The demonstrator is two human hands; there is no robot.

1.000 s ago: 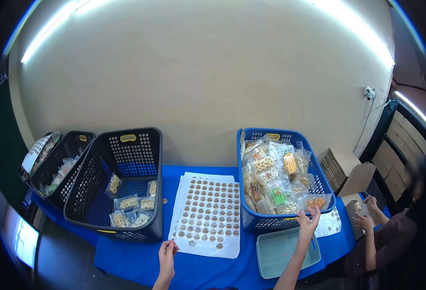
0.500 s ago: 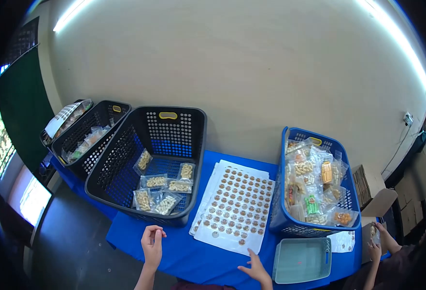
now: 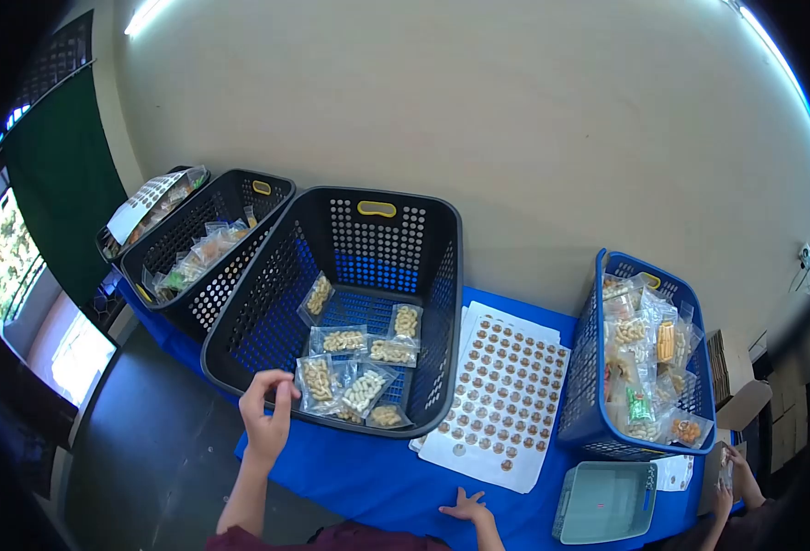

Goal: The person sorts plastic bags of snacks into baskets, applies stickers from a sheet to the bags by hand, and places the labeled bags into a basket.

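Note:
My left hand (image 3: 267, 409) is at the front left rim of the large black basket (image 3: 217, 354), its fingers curled in and nothing visible in them. Small clear packets of pale, nut-like pieces lie in the basket; the nearest packet (image 3: 318, 379) is just right of my fingertips. My right hand (image 3: 466, 507) is held low over the blue cloth (image 3: 368, 468) with fingers spread, holding nothing. Above it on the cloth lie white sheets (image 3: 506, 399) printed with rows of round brown stickers, one spot near the bottom blank.
A blue basket (image 3: 584, 404) heaped with assorted packets stands to the right, with a shallow green tray (image 3: 607, 537) in front. Two more black baskets (image 3: 212, 197) holding packets stand at left. Another person's hands (image 3: 731, 468) hold a packet at far right.
The view has swung left, so things appear farther right. My left hand has risen to the basket's front rim. My right hand has drawn back from the sheets' lower edge, fingers still spread.

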